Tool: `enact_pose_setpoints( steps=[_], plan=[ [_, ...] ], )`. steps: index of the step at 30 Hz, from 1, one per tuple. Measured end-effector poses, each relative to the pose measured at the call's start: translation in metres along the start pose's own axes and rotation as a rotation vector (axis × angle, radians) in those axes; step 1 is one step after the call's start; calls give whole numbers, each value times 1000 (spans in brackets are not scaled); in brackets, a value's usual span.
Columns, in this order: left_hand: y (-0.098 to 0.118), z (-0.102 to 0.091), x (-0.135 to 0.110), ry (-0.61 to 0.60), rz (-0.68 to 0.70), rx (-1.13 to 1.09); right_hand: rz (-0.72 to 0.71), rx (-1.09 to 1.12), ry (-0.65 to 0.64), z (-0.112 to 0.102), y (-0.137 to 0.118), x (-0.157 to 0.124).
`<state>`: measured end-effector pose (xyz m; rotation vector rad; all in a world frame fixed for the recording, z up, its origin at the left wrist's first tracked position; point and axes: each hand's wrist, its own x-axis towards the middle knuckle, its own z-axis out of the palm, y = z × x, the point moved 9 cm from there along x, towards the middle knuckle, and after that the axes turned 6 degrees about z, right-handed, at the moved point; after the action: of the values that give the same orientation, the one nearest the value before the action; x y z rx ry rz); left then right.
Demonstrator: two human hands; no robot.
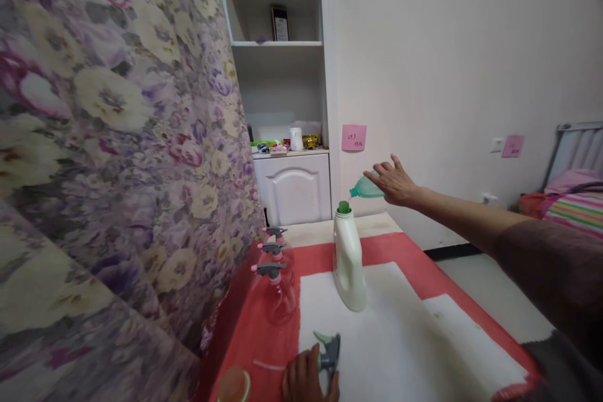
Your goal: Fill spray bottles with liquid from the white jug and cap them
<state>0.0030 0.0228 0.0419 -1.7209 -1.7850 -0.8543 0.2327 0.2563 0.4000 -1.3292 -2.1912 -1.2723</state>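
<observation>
My right hand (394, 182) grips a clear green bottle (367, 188), tipped on its side with its neck pointing left. The bottle's neck is just above and beside the mouth of a pale, handled plastic jug (351, 267). A green piece (344, 207), funnel-like in look, sits in the jug's opening. Low in view, my left hand (304, 380) is closed around a grey and green trigger spray head (331, 353). Its thin dip tube (269, 365) sticks out to the left over the red cloth. My left fingertips are partly cut off by the frame's lower edge.
Several clear spray bottles (281, 301) with grey and pink heads stand in a row on the left. A round orange-brown object (234, 384) is at the front. White sheets (391, 333) lie on the red tablecloth (377, 250). A floral curtain (141, 138) hangs close on the left.
</observation>
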Motion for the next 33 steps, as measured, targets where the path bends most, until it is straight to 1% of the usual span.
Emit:
enact_pose_setpoints(
  steps=[5,10,14,21,29,33],
  plan=[
    [2,-2,1,-10,3,13,-7,-11,2,-1,-1,1],
    [0,0,1,-22,-19,7,-14,-11,5,-2,-1,1],
    [-1,1,0,-11,-11,-12,-16,-13,0,-3,-1,2],
    [-2,-1,0,0,-12,-44,-16,-12,-10,-7,0,3],
    [3,-7,3,7,3,-5,-13,8,-22,-9,0,5],
    [1,-6,3,-14,-16,-31,-21,-10,-15,-11,-1,5]
  ],
)
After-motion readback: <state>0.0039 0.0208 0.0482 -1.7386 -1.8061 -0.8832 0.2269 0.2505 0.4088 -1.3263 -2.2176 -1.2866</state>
